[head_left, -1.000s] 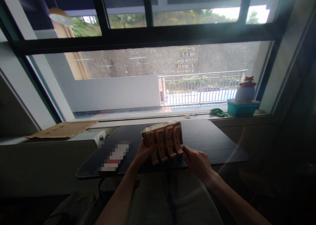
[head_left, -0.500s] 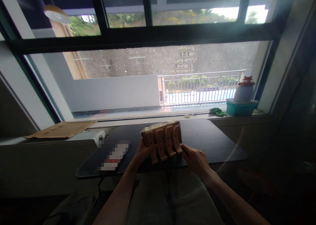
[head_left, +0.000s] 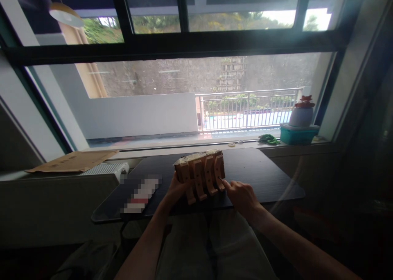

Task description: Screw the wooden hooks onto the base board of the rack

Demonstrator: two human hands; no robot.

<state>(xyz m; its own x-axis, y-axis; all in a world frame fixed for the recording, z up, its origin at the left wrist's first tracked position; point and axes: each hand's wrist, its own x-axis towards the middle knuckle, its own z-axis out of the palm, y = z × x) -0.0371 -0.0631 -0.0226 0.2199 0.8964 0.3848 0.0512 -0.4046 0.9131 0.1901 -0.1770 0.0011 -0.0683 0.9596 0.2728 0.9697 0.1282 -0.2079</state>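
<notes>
Left hand [head_left: 177, 188]: fingers closed around the lower left end of the wooden hook rack [head_left: 199, 170], gripping it from the side and underneath.

Right hand [head_left: 242, 195]: fingers curled tight and pinched on a thin dark tool [head_left: 221, 180]. Only its short tip shows, and its kind cannot be told. The tip meets the rightmost hook of the rack near its lower end.

Wooden hook rack: a light brown board with four curved pegs side by side, facing the person. It is held tilted, its lower edge at the near edge of the counter [head_left: 264, 171], above the person's lap. A pale wrapping shows along its top edge; whether it covers the back cannot be told.

Counter: dark, with rounded corners, set against the window sill [head_left: 172, 150]. A flat item, blurred out [head_left: 140, 195], lies to the left of the rack, apart from it.

Containers: a teal lidded box [head_left: 295, 134] stands at the right end of the sill, contents hidden. A white pot [head_left: 300, 116] sits on its lid, with something red at its top. A green object [head_left: 268, 139] lies just beside the box. At the left, a sheet of cardboard [head_left: 72, 160] rests partly over a white device [head_left: 102, 168].
</notes>
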